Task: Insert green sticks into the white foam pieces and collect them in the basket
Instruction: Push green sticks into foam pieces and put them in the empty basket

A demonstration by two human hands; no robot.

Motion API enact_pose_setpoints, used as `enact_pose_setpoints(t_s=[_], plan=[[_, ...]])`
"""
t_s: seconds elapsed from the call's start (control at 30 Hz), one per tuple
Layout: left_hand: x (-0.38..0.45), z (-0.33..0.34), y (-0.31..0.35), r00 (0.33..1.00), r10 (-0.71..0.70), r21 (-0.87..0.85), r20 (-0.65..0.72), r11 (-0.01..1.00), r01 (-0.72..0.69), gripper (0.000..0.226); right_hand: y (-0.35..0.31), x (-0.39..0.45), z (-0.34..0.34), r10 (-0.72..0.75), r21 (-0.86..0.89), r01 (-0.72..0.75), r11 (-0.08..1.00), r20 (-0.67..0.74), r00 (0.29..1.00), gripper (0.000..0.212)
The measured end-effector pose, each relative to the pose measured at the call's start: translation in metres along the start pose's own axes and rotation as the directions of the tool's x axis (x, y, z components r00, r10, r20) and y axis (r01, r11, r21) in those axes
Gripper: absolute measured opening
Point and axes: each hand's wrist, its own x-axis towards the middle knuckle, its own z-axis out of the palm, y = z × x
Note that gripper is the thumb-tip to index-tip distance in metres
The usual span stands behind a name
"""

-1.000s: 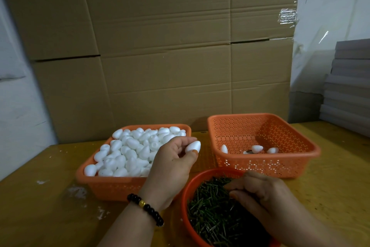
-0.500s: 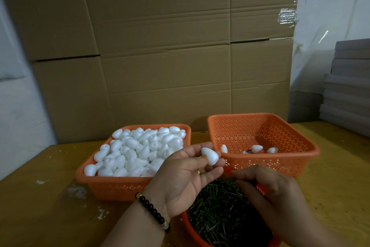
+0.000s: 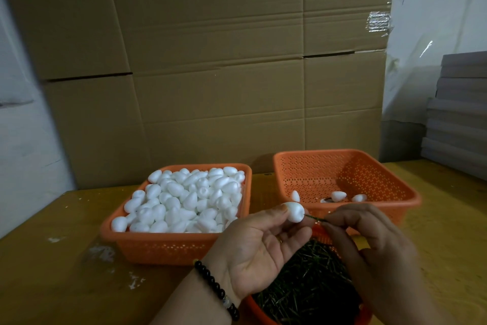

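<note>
While a second ago the right hand (image 3: pixel 369 248) was still picking in the round bowl of green sticks (image 3: pixel 303 290), it now pinches one green stick (image 3: pixel 315 217) whose tip meets the white foam piece (image 3: pixel 295 212); insertion is judged begun; left hand (image 3: pixel 259 248), risen from the full basket (image 3: pixel 168 245), pinches the foam above the desk (image 3: pixel 52 272); stick's long axis lies near level, pointing left into the foam's blunt end; collecting basket (image 3: pixel 395 193) holds three finished pieces.
</note>
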Motion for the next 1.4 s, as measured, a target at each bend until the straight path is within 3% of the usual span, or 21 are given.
enact_pose_setpoints(t_s=[0.17,0.57,1.4], plan=[[0.002,0.001,-0.004,0.999,0.005,-0.025,-0.035,1.0,-0.006,0.041,0.001,-0.001,0.0,-0.013,-0.017,0.013,1.0,0.018,1.0,0.023],[0.004,0.001,-0.013,0.997,0.029,0.046,-0.077,0.999,-0.025,0.053,0.0,-0.001,0.0,-0.04,-0.02,0.042,0.999,0.059,0.997,0.023],[0.005,0.001,-0.017,0.996,0.045,0.072,-0.073,0.997,-0.039,0.046,0.005,-0.003,0.001,-0.031,-0.048,0.038,0.998,0.15,0.988,0.018]])
